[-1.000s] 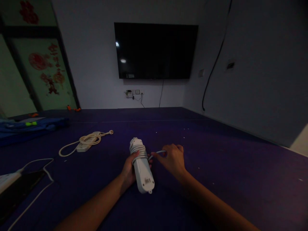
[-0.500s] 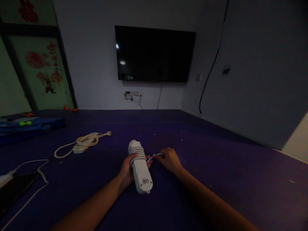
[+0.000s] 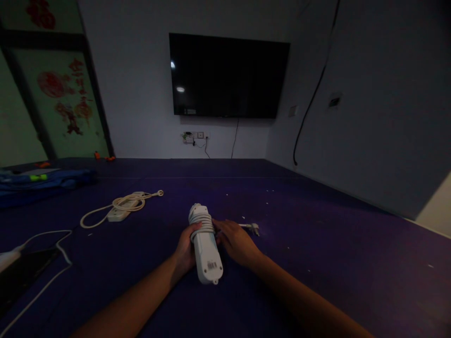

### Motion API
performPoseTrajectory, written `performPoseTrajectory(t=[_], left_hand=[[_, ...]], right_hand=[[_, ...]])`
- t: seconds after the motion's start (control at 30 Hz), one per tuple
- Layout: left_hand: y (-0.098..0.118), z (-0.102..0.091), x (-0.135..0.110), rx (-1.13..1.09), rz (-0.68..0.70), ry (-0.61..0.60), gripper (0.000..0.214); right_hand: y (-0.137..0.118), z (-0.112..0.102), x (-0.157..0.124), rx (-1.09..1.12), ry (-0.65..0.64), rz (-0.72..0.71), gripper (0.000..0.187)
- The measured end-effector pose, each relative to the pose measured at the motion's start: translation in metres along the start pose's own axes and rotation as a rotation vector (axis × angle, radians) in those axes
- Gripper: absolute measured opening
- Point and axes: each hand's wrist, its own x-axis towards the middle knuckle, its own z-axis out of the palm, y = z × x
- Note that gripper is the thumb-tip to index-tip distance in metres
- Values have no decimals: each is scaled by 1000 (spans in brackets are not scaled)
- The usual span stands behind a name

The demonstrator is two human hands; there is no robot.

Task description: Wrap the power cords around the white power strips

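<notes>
A white power strip (image 3: pixel 207 258) lies at the centre of the head view, its labelled underside facing up. Several turns of its cord (image 3: pixel 202 222) are wound around the far half. My left hand (image 3: pixel 186 246) grips the strip from the left, thumb lying over the coils. At the strip's right side, my right hand (image 3: pixel 237 241) is closed against the coils with bent fingers; what sits between its fingertips is hidden. The cord's plug (image 3: pixel 253 228) rests on the purple surface just beyond my right hand.
Another power strip (image 3: pixel 119 214) with a loosely looped cord lies to the left. Nearer on the left are a dark flat device (image 3: pixel 26 277) and a white cable (image 3: pixel 45 291). Blue fabric (image 3: pixel 45 180) is farther back. A television (image 3: pixel 229 77) hangs on the far wall.
My right hand has moved left, from holding the cord out to the right to the side of the coils. The plug has come into view beyond it. My left hand keeps its grip.
</notes>
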Motion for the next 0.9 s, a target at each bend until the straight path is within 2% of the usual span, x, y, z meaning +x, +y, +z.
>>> performPoseTrajectory(t=[0.27, 0.57, 0.7, 0.9], left_hand=[[0, -1, -2, 31, -38, -33, 29], [1, -1, 4, 22, -79, -32, 24], [1, -4, 8, 18, -38, -35, 27], [2, -9, 11, 10, -46, -50, 40]], right_hand=[[14, -5, 3, 57, 8, -16, 32], [12, -7, 1, -173, -14, 12, 5], [12, -4, -2, -245, 108, 28, 13], [13, -5, -6, -296, 327, 59, 23]])
